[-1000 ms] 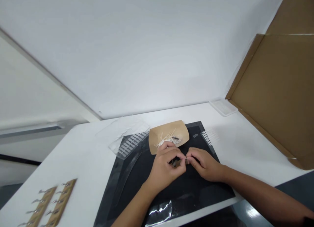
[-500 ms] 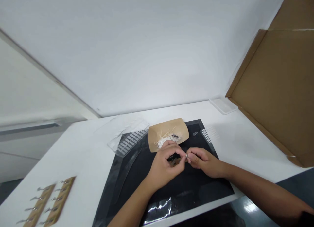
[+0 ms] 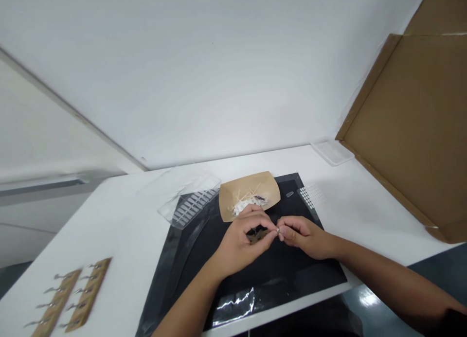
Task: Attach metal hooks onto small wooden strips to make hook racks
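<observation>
My left hand (image 3: 239, 239) and my right hand (image 3: 304, 236) meet over the black mat (image 3: 284, 274), fingertips nearly touching. Between them is a tiny pale piece (image 3: 278, 230), too small to make out; both hands are pinched closed at it. Behind my left fingers, a brown item with dark parts (image 3: 258, 236) shows only in part. Just beyond the hands sits a tan paper tray (image 3: 228, 193) holding white scraps and thin sticks. A small clear oval piece (image 3: 290, 194) lies on the mat near a sheet of white tabs (image 3: 306, 197).
At the mat's back left lies a clear case (image 3: 193, 208) with rows of nail-shaped pieces. Two wooden strips (image 3: 85, 298) with upright metal clips stand at the left. A shallow translucent tray (image 3: 332, 153) is at the back right, beside a cardboard panel (image 3: 408, 133).
The view has shifted slightly. Both hands stay together at the tiny piece, with the left fingers and thumb drawn a little closer together.
</observation>
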{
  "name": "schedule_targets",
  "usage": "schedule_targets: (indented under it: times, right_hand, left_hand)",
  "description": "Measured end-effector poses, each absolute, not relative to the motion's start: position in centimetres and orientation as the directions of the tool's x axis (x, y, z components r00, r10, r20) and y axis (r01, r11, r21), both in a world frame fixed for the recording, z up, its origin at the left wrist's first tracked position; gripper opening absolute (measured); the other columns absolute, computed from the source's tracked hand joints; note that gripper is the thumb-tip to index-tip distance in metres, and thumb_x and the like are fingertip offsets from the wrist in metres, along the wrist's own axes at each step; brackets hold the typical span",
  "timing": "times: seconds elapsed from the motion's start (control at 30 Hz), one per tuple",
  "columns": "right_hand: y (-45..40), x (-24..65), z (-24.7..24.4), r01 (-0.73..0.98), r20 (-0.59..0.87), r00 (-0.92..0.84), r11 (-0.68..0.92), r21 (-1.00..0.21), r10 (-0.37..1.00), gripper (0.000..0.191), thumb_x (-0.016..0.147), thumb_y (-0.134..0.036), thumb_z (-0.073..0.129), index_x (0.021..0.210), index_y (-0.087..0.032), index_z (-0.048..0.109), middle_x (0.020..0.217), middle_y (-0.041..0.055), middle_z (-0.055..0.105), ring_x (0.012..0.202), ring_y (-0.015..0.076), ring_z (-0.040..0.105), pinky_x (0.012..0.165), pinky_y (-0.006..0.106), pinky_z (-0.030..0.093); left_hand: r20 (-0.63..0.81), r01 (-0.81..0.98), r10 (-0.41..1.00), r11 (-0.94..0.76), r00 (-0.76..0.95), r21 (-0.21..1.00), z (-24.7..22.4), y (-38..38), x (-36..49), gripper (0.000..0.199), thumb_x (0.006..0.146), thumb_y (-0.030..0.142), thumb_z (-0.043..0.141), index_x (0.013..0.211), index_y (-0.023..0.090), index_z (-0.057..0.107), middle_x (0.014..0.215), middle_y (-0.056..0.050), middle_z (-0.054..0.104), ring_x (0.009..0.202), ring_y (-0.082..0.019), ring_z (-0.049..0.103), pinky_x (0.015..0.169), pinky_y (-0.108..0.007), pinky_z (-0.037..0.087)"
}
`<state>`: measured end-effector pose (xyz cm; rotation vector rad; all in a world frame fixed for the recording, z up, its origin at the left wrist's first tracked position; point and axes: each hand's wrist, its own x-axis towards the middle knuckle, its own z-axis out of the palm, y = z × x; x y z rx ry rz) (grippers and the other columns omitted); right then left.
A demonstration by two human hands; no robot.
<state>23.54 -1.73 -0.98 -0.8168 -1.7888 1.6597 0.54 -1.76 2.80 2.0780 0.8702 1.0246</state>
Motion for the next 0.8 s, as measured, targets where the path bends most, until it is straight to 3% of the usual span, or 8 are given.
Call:
schedule_targets:
  times: [0.17,0.43,0.8]
  right_hand:
    - [-1.79,23.66,-0.59,0.093,0.028,-0.660,0.118,-0.989,0.751,0.047,0.109,-0.060,0.047,0.092,-0.018,0.061,0.075,-0.0035,0.049,0.067,0.0121,0.043,0.063,0.024,0.036]
    - [-1.75,23.28,-0.62,0.154,0.257,-0.616,0.434,-0.888,0.744,0.032,0.113,-0.038,0.046,0.092,-0.019,0.062,0.086,0.0005,0.060,0.079,0.0148,0.055,0.076,0.027,0.042]
    - [-1.78,23.20,-0.87,0.208,0.246,-0.610,0.452,-0.868,0.753,0.025,0.112,-0.031,0.048,0.095,-0.019,0.062,0.088,0.0009,0.061,0.080,0.0152,0.058,0.077,0.028,0.044]
  left_hand:
    - [0.406,0.295,0.777,-0.579,0.482,0.760,2.96,-1.84,0.42,0.010,0.094,0.021,0.073,0.088,0.025,0.079,0.083,-0.003,0.075,0.090,-0.021,0.065,0.087,-0.039,0.052]
    - [0.423,0.412,0.787,-0.602,0.448,0.684,2.82,-2.20,0.52,0.010,0.088,0.018,0.075,0.083,0.026,0.076,0.082,0.003,0.077,0.094,-0.021,0.065,0.097,-0.042,0.034]
    - [0.488,0.508,0.741,-0.671,0.461,0.540,3.00,-2.33,0.60,0.012,0.088,0.016,0.072,0.082,0.027,0.073,0.080,0.006,0.077,0.096,-0.021,0.063,0.099,-0.043,0.026]
